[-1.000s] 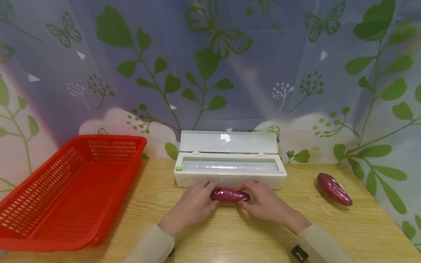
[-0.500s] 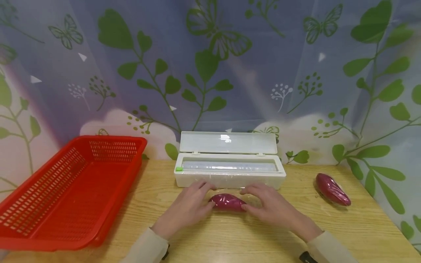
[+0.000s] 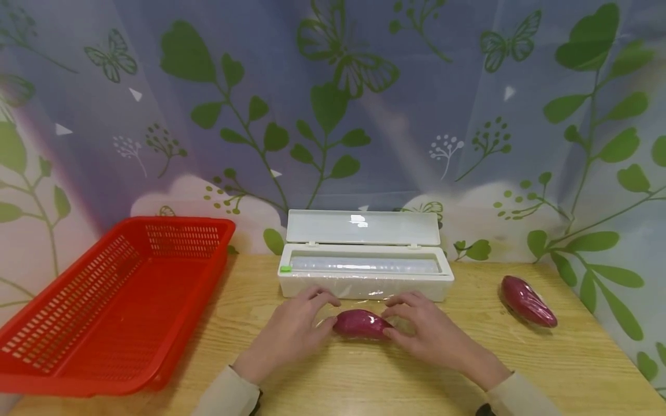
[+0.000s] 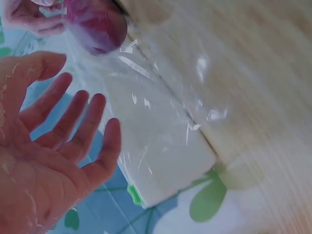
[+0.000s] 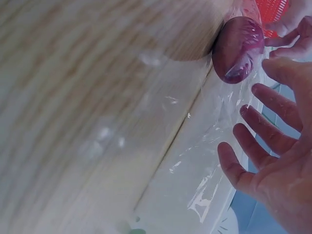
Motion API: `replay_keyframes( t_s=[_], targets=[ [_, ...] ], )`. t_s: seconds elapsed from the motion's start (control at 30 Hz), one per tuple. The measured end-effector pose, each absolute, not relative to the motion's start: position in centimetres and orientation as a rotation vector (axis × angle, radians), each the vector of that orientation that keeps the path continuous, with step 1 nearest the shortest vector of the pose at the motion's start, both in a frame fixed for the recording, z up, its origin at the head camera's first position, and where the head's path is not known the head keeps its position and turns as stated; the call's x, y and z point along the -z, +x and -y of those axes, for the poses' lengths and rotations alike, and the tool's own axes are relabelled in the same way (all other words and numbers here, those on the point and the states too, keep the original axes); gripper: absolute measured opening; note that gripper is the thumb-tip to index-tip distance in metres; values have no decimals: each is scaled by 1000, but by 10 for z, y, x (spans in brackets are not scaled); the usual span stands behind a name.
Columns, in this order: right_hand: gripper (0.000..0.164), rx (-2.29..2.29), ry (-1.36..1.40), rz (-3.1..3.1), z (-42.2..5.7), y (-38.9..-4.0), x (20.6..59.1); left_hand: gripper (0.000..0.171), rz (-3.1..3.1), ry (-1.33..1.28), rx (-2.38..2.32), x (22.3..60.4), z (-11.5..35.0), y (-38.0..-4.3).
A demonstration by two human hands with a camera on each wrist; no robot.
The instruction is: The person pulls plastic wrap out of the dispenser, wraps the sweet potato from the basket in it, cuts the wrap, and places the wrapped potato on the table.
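Observation:
A purple sweet potato (image 3: 360, 324) lies crosswise on the table in front of a white cling film box (image 3: 364, 286). Clear cling film (image 5: 200, 146) comes down over the front of the box to the sweet potato and lies around it, wrinkled and shiny. My left hand (image 3: 291, 326) is at its left end and my right hand (image 3: 434, 329) at its right end, thumbs touching or very near it. In the wrist views both hands have their fingers spread and loosely bent, with nothing gripped between them. A second sweet potato (image 3: 528, 301), glossy with film, rests at the right.
A red plastic basket (image 3: 189, 306) stands on the left of the wooden table (image 3: 333, 387). The box's lid (image 3: 362, 227) is raised, showing the film roll (image 3: 364, 264) inside; a green slider (image 3: 285, 269) sits at its left corner. A patterned curtain (image 3: 395, 144) hangs behind.
The sweet potato has come toward me, away from the box, with more film visible between them. Both hands have loosened from gripping its ends and drawn slightly apart.

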State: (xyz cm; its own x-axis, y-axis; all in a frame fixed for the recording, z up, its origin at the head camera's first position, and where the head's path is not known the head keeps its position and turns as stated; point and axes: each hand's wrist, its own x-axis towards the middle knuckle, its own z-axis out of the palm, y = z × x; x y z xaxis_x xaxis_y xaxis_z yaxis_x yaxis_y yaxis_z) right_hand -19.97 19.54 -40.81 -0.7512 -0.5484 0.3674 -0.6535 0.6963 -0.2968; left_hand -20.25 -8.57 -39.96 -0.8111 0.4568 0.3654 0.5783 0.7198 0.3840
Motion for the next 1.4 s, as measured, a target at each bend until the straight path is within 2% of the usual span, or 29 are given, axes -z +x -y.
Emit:
replay_keyframes(
  t_s=[0.2,0.37,0.63,0.73,1.1,1.4],
  targets=[
    [21,-647,929,2559,-196,-201,406,21,2512,-669,829,391,102,-215],
    [14,-686,922,2508,-197,-205,405,24,2398,-550,828,393,118,-230],
    [13,-700,992,2366,-194,-213,400,61,2578,-418,887,400,139,-248],
    [12,-706,1030,2335,-185,-219,392,66,2698,-393,889,403,147,-256],
    [17,-712,1104,2462,-126,-264,360,59,2761,-510,1059,410,158,-274],
    [24,-704,1162,2584,-72,-293,364,54,2762,-586,1062,413,164,-279]
  ],
)
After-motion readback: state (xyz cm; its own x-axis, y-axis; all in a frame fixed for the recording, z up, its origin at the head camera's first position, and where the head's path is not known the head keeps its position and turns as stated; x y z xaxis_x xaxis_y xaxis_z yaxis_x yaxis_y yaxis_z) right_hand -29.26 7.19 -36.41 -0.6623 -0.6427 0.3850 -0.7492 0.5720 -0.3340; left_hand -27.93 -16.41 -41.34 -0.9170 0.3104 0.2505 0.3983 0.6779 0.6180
